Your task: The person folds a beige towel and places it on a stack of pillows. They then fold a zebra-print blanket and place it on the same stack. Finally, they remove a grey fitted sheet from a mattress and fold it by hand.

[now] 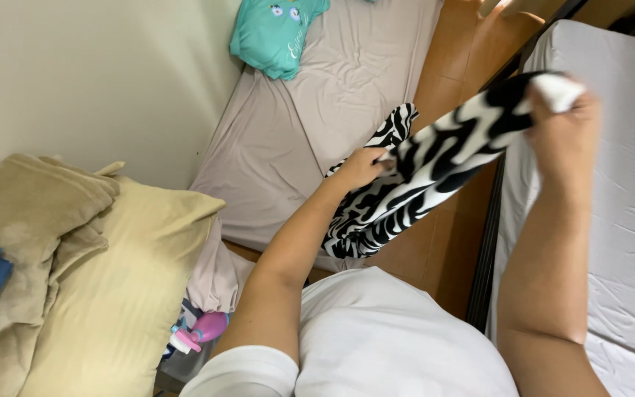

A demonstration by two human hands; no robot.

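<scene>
A black-and-white zebra-patterned cloth (420,173) hangs stretched between both my hands, in front of my chest. My left hand (361,167) grips its lower middle part, fingers closed on the fabric. My right hand (569,125) is raised higher at the right and pinches the cloth's upper corner, where a white patch shows. The rest of the cloth droops down toward my white shirt. Below the cloth lies a mattress with a beige-grey sheet (303,125).
A teal pillow (273,33) lies at the far end of the beige-grey mattress. A yellow pillow (123,287) and a folded tan blanket (31,213) sit at left. A white-sheeted bed (626,184) fills the right. Orange floor tiles (457,66) run between. A pink-and-white bottle (198,331) lies low.
</scene>
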